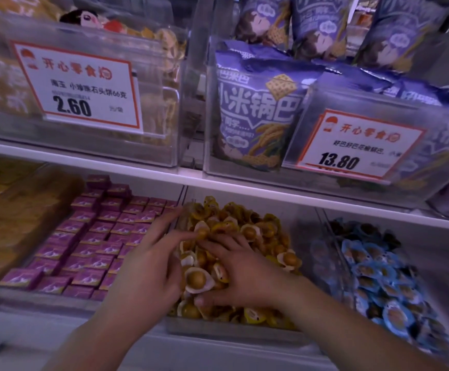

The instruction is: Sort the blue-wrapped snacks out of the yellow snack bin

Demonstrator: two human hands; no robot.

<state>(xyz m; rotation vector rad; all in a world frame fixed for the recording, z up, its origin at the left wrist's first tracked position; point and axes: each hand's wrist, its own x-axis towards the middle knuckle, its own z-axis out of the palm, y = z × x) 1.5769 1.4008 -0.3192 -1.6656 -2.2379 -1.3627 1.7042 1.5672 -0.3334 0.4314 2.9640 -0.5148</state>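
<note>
A clear bin (pixel 234 332) on the lower shelf is heaped with yellow-wrapped snacks (pixel 261 228). Both hands are in the pile. My left hand (pixel 151 263) lies at the bin's left side with its fingers stretched across the snacks. My right hand (pixel 240 271) rests palm down on the middle of the heap, fingers spread and partly dug in. The bin to the right holds blue-wrapped snacks (pixel 378 277). No blue wrapper shows among the yellow ones; anything under my hands is hidden.
Purple boxed snacks (pixel 89 236) fill the bin to the left. The upper shelf carries clear bins with purple bags (pixel 258 111) and price tags reading 2.60 (pixel 78 87) and 13.80 (pixel 357 145). A white shelf edge (pixel 244 188) runs above the lower bins.
</note>
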